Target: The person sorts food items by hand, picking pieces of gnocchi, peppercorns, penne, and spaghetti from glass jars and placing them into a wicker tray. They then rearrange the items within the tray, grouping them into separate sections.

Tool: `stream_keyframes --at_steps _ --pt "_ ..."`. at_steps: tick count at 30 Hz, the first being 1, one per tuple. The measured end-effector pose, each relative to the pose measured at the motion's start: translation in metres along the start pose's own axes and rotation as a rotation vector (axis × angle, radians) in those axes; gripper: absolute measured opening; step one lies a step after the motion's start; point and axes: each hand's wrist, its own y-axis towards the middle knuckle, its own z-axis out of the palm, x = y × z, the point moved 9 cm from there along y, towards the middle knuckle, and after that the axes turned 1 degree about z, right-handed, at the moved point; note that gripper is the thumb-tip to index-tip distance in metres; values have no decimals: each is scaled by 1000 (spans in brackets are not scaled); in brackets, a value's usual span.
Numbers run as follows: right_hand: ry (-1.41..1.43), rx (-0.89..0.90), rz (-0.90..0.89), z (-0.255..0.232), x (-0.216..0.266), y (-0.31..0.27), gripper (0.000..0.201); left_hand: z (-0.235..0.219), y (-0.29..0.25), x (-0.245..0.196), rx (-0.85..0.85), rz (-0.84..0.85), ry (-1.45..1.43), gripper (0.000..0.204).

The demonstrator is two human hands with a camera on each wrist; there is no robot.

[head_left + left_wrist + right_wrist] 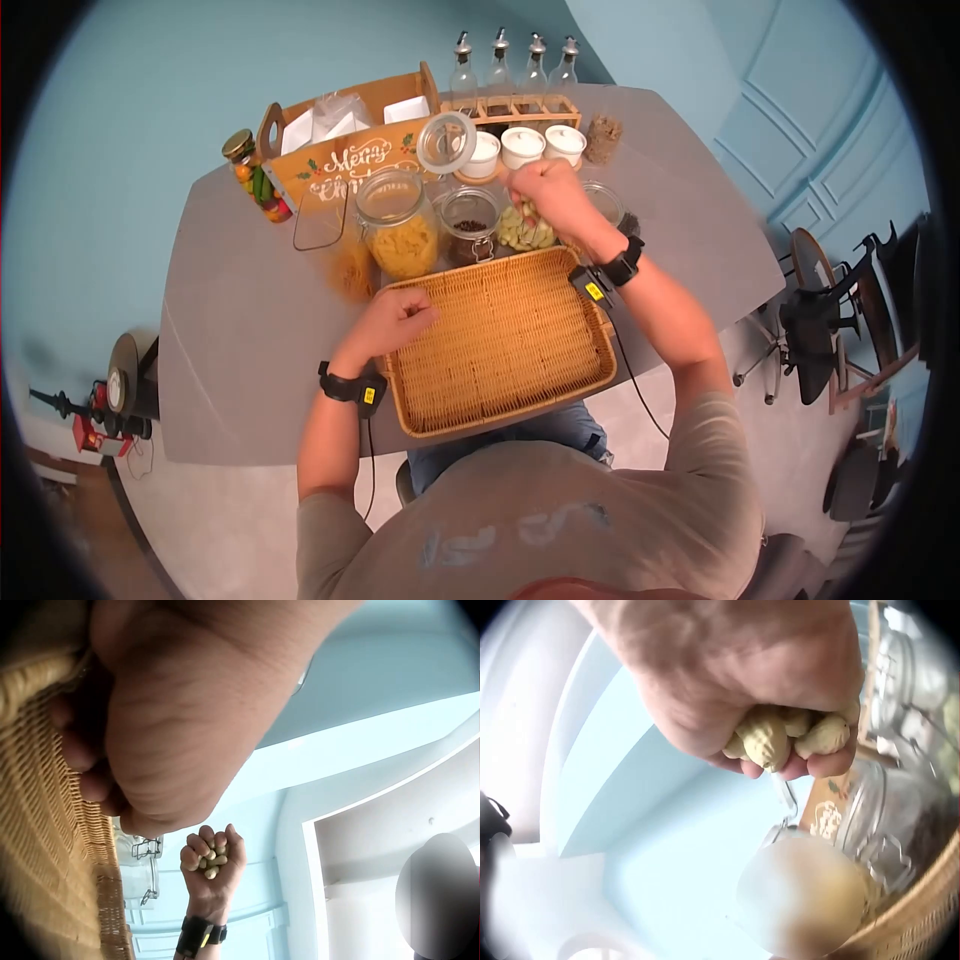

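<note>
My right hand [555,200] is raised over the glass jar of peanuts, its fingers curled around several unshelled peanuts [766,739]. The palm side shows in the left wrist view, with peanuts [212,862] poking out between palm and fingers. More peanuts [525,236] lie in the jar, partly behind the hand. My left hand [400,318] rests at the upper left rim of a wicker basket [500,340], its fingers loosely curled over the inside and nothing seen in them. The basket's woven floor is bare.
Beside the peanuts stand a jar of dark peppercorn-like grains [468,225], lid up, and a pasta jar [400,240]. Behind are a wooden box [350,150], white lidded pots [522,147] and oil bottles [500,70]. A jar of colourful vegetables [257,180] leans at left.
</note>
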Motion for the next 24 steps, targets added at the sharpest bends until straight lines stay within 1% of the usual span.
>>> stream_keyframes --at_steps 3,5,6,9,10,13,14,17,18,21,22,24 --pt "207 138 244 39 -43 -30 34 -3 -1 -2 -21 30 -48 28" --pt "256 259 398 70 -73 -54 32 -9 -1 10 -53 -56 -164 27" --pt "204 316 453 82 -89 -63 32 -11 -2 17 -70 -98 -225 27" --pt "246 337 633 117 -113 -83 36 -24 -3 23 -114 -94 -355 27" --pt "225 364 639 128 -123 -83 38 -28 -4 24 -132 -93 -362 28" --pt "246 377 654 161 -143 -76 29 -39 -7 21 -188 -88 -352 28" --pt "216 362 647 170 -142 -73 35 -43 -8 19 -211 -85 -331 28" --pt "404 334 630 198 -130 -68 45 -52 -8 18 -276 -20 -317 26" --pt "353 383 596 198 -124 -67 51 -55 -9 18 -299 8 -322 26" --pt "458 338 454 202 -88 -69 52 -59 -10 15 -370 41 -366 25" --pt "426 255 406 197 -82 -67 49 -60 -10 18 -375 51 -346 25" --pt "421 249 354 193 -79 -66 46 -62 -8 25 -383 73 -305 25"
